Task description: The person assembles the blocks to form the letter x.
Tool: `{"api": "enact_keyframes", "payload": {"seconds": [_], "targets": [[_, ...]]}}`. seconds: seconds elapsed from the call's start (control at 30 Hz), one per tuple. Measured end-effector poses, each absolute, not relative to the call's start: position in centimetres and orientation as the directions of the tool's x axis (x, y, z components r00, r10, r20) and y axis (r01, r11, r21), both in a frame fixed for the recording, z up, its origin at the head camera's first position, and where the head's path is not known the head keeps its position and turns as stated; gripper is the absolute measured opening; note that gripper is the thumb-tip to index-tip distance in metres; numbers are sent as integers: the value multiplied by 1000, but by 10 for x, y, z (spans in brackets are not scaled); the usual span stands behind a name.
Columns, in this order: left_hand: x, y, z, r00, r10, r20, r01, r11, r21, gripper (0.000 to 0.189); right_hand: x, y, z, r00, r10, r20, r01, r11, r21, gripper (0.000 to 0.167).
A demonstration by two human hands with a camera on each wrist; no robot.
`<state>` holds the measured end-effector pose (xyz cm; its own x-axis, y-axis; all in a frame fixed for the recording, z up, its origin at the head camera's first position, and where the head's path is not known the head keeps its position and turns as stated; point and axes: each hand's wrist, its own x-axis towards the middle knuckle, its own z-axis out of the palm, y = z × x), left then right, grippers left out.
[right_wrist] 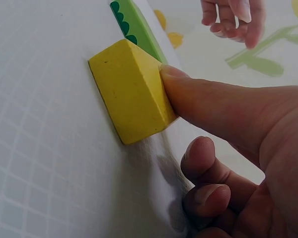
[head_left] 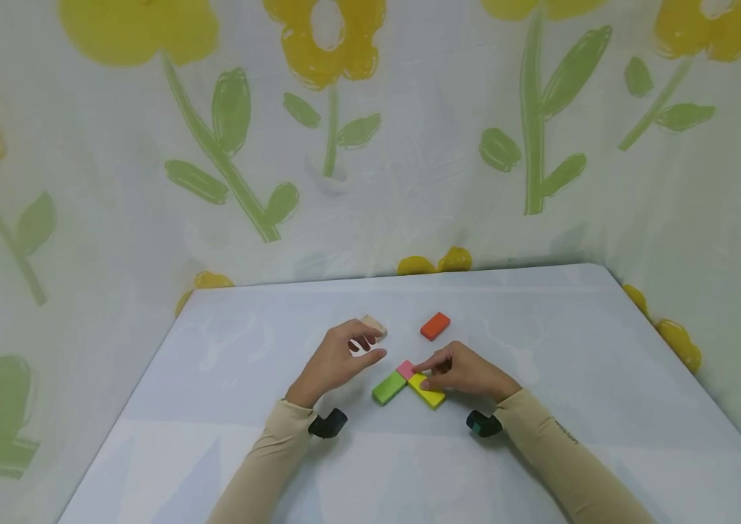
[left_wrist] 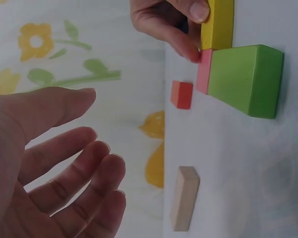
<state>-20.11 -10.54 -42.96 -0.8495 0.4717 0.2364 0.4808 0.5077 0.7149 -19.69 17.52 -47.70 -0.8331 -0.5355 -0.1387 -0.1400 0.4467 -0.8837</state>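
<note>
While our right hand [head_left: 465,370] works at the yellow block [head_left: 427,391], thumb resting on its top, index fingertip reaches the seam with the pink block [head_left: 405,370]; whether that's a real pinch on the yellow one or just pressing, we can't tell. Remaining right fingers are curled under. Pink sits at the corner, touching both the yellow block and the green block [head_left: 389,387], so the three make a V on the white table [head_left: 508,466]. Our left hand [head_left: 336,358] holds nothing: thumb and fingers apart, loosely bent, up in the air near the bare wood block [head_left: 375,325]. From the head we see only part of that wood block, since the left fingers cover its near side; left wrist gives it whole, clear of the hand. Orange-red block [head_left: 435,326] lies alone beyond the V. Right wrist shows dark green scallops on the green block, most of it behind the yellow one; our thumb hides the index fingertip there. Left wrist crops the yellow block at the top edge. Both beige sleeves [head_left: 272,451] run out of the head view; lettering on the right one is too small to read.
</note>
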Motion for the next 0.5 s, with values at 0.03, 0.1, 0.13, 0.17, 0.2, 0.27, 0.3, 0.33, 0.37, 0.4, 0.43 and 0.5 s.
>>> {"api": "enact_keyframes", "payload": {"seconds": [0.03,0.1,0.13,0.17,0.2,0.27,0.3,0.33,0.37,0.4,0.43,0.5], "targets": [[-201,-105,-431,-848,475,235,481,502,719,29,-197,175,-477,-832,-538,-139,-141,447,-883,33],[-201,-106,-434,-841,485,239,488,491,722,31,-197,174,-476,-830,-541,-136,-148,449,-881,33],[-201,-105,-435,-838,492,236,490,488,722,32,-197,174,-476,-830,-541,-137,-148,449,-881,33],[-201,-105,-437,-835,499,234,492,486,722,33,-196,174,-476,-830,-541,-138,-147,450,-881,32],[-201,-105,-438,-832,507,227,493,486,722,34,-196,174,-475,-830,-540,-140,-144,451,-881,33],[-201,-104,-440,-829,520,206,489,495,718,35,-196,173,-475,-831,-538,-144,-142,454,-880,33],[-201,-104,-441,-827,526,198,490,501,713,34,-196,173,-475,-831,-537,-147,-139,456,-879,33],[-202,-103,-442,-830,528,181,481,511,712,35,-196,173,-475,-831,-536,-148,-137,456,-879,33],[-202,-102,-443,-831,529,169,475,519,710,35,-196,173,-475,-832,-535,-150,-136,457,-879,33],[-202,-102,-444,-834,530,156,468,529,708,35,-196,173,-474,-832,-534,-150,-135,457,-879,32],[-203,-101,-444,-837,528,145,461,537,706,35,-196,174,-474,-833,-533,-150,-135,458,-879,32],[-203,-101,-446,-841,527,123,448,551,704,35,-197,174,-474,-834,-531,-151,-132,458,-879,32]]}}
